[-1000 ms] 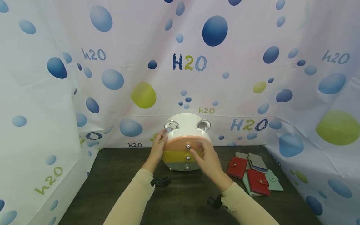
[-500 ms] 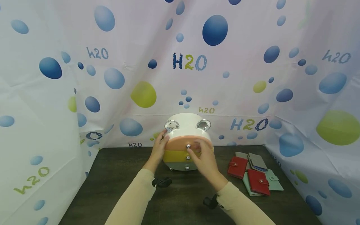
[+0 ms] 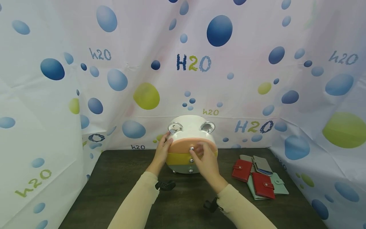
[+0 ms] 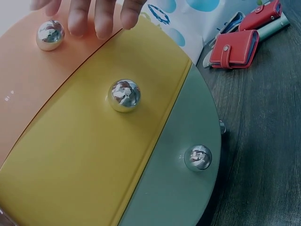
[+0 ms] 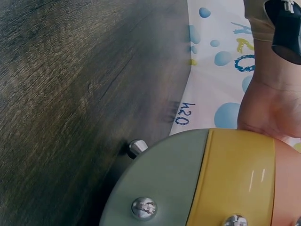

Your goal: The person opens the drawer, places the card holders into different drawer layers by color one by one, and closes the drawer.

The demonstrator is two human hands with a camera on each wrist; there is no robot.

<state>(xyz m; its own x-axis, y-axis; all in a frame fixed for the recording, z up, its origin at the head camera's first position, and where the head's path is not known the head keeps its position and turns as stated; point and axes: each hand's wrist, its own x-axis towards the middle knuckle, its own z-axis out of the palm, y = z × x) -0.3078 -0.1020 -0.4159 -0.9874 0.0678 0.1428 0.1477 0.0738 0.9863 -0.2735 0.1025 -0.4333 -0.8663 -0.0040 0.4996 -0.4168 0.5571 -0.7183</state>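
White: glossy rounded cabinet shell (image 3: 190, 124)
Peach: curved top drawer front (image 3: 178, 146)
Mustard yellow: middle drawer front (image 4: 84, 150)
Grey-green: bottom drawer front (image 4: 167, 183)
Mirror silver: round metal knobs (image 4: 124, 95)
Red: rectangular strap wallets (image 3: 242, 170)
Cream: fabric sleeves (image 3: 134, 197)
Dark brown, grained: flat tabletop (image 3: 177, 210)
White, blue-and-lime spots, H2O lettering: cloth backdrop (image 3: 183, 82)

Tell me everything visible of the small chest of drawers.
The chest of drawers is rounded, glossy and plastic-looking: white body, two ear-like silver rings near the top, small silver feet. Its front stacks orange, yellow and grey-green drawers, apparently shut, each with a round silver knob. It stands upright on the dark table; the left grip rests against its side, the right grip is at the top knob, contact unclear.
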